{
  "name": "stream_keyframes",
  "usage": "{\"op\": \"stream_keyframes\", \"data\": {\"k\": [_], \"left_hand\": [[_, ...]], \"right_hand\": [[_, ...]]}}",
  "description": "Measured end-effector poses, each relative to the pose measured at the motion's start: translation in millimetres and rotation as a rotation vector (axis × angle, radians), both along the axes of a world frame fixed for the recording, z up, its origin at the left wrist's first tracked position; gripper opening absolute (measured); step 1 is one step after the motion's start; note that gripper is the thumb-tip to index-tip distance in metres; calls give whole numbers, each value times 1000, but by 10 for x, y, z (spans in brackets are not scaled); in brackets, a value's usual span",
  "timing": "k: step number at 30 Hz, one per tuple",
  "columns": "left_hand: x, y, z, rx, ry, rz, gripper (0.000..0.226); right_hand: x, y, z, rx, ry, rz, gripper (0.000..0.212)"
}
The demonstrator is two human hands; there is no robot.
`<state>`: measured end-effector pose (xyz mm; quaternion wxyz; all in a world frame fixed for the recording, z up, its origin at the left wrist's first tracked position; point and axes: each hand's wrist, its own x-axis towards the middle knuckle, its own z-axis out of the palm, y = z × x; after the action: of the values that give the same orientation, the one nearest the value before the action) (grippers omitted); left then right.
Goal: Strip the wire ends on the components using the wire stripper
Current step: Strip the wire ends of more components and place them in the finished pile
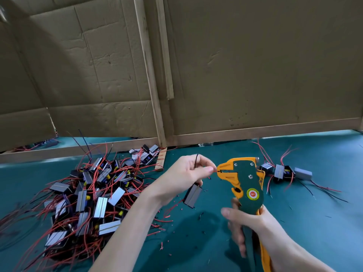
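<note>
My right hand [249,222] grips the handles of an orange and green wire stripper [244,183], held upright with its jaws facing left. My left hand [186,175] pinches a thin red wire between thumb and forefinger, and the wire's tip sits in the stripper's jaws. A black wire loops up out of the same hand. The small grey and black component [192,195] on those wires hangs just below my left hand, above the green table [314,222].
A large heap of components with red and black wires [88,197] lies at the left. A few more components [282,171] sit behind the stripper at the right. Cut bits of insulation [163,220] litter the table. Cardboard and wood panels [255,75] wall off the back.
</note>
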<state>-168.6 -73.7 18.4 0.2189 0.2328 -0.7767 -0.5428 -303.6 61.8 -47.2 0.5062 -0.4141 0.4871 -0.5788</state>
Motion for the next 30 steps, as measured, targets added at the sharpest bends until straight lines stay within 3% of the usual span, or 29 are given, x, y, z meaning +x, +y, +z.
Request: {"op": "stream_keyframes", "data": {"k": [2, 4, 8, 11, 14, 20, 30], "left_hand": [[-46, 13, -14, 308, 106, 14, 17], [-69, 0, -34, 428, 199, 43, 17], [-61, -69, -92, 193, 134, 142, 29], [-40, -61, -117, -23, 15, 124, 37], [-56, -30, -141, -140, 46, 93, 36], [-77, 12, -79, -121, 213, 119, 6], [-84, 7, -74, -76, 162, 144, 12]], "right_hand": [[-19, -13, 13, 25, -105, 66, 37], [-75, -35, 29, 53, -294, 130, 29], [-173, -70, 35, 18, -374, 127, 27], [-223, -81, 33, 4, -356, 121, 26], [-241, -80, 37, 3, -293, 138, 29], [-258, -39, 25, -19, -260, 218, 32], [-258, -69, 27, -38, -211, 268, 36]]}}
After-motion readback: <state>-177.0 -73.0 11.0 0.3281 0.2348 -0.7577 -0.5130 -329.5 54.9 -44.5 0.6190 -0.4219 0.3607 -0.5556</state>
